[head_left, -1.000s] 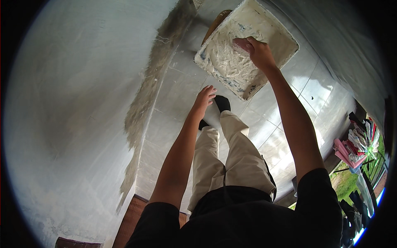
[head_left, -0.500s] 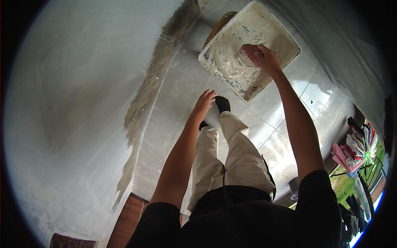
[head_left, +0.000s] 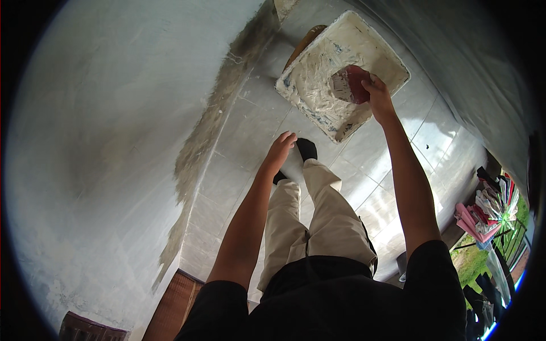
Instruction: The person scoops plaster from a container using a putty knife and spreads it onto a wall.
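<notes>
Dark red spreader (head_left: 358,84) is held in the upper right of centre of the frame, over a pale tray (head_left: 380,44); its left part is smeared with whitish paste, and contact with the paste (head_left: 315,74) below cannot be told. Its right edge is gripped by the right hand (head_left: 380,95), fingers closed on it. Nothing is seen held by the left hand (head_left: 280,149), mid-frame, fingers loosely bent, near a dark-socked foot (head_left: 306,149). Work judged partway: most of the wall (head_left: 114,113) at left is covered in smooth pale grey, while a rough grey-brown strip (head_left: 207,125) along its lower edge, running from upper centre to lower left, appears uncoated. Whether the pale surface was made with this paste cannot be told. Plenty of paste is left in the tray, spread unevenly across its base; no paste is seen being applied to the wall.
</notes>
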`<state>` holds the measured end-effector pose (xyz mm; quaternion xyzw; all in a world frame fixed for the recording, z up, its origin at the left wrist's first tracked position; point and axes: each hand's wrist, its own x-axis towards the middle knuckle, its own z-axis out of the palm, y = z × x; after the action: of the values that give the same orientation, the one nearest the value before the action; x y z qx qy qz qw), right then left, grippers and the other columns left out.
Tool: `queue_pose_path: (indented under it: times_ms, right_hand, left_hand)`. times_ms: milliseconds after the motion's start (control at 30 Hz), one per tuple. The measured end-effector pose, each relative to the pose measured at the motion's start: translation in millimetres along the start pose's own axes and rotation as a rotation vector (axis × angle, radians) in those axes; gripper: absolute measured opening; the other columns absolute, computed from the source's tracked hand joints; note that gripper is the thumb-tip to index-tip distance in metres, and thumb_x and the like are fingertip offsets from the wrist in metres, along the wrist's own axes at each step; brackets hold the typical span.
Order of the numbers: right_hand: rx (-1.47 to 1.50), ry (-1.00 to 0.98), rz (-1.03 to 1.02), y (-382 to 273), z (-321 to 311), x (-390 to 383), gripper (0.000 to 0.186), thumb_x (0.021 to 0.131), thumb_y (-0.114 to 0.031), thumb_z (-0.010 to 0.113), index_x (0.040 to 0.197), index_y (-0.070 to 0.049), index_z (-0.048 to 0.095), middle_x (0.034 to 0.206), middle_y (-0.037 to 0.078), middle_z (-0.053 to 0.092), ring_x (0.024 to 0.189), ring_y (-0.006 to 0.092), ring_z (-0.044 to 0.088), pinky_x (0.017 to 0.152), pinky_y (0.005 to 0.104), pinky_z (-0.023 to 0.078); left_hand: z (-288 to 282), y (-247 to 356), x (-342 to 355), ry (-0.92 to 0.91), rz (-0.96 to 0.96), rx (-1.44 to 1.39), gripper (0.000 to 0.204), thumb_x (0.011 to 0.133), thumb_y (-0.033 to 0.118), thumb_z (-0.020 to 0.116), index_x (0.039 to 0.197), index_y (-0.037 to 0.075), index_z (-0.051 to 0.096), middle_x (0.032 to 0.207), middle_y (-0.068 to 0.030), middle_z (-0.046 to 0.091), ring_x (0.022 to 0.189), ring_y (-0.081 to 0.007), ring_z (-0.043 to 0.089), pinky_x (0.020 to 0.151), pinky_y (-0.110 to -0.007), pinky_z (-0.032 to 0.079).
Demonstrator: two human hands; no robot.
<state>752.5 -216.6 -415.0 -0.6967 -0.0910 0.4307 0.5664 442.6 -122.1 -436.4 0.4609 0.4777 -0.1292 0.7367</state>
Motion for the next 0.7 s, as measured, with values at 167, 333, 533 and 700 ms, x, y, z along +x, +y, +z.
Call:
queue_pose_path:
  times_ms: [167,333,533,700]
  right_hand:
    - [0.433,-0.186,0.117,-36,24,-32,0.029,0.093,-0.009,0.049,0.12,0.001,0.052,0.112,0.007,0.061,0.101,0.0157,0.059,0.09,0.0319,0.046]
    - [0.648,-0.462,0.086,-93,61,-68,0.032,0.094,-0.011,0.049,0.124,-0.001,0.049,0.116,0.006,0.059,0.107,0.0142,0.058,0.094,0.0293,0.045]
    - [0.6,-0.649,-0.073,-178,123,-118,0.032,0.092,-0.005,0.052,0.123,0.0,0.048,0.115,0.008,0.06,0.107,0.0176,0.058,0.095,0.0349,0.047]
    - [0.65,-0.816,-0.083,-226,175,-157,0.023,0.092,-0.001,0.05,0.114,-0.001,0.054,0.11,0.009,0.062,0.102,0.018,0.061,0.093,0.0361,0.051]
  left_hand:
    - [-2,16,-26,0.033,-0.026,-0.055,0.066,0.093,0.05,0.043,0.14,0.005,0.034,0.134,-0.0106,0.051,0.124,-0.0284,0.046,0.102,-0.044,0.032]
    - [-16,45,-64,0.083,0.101,-0.121,0.068,0.093,0.051,0.043,0.141,0.004,0.032,0.134,-0.0105,0.051,0.124,-0.0276,0.046,0.102,-0.043,0.032]
    - [-50,101,-143,0.206,0.473,-0.326,0.065,0.094,0.049,0.042,0.141,0.006,0.031,0.138,-0.012,0.045,0.127,-0.026,0.042,0.104,-0.041,0.03]
    - [-69,154,-249,0.217,0.818,-0.59,0.059,0.096,0.044,0.04,0.142,0.007,0.03,0.142,-0.0142,0.039,0.13,-0.0256,0.038,0.105,-0.038,0.03]
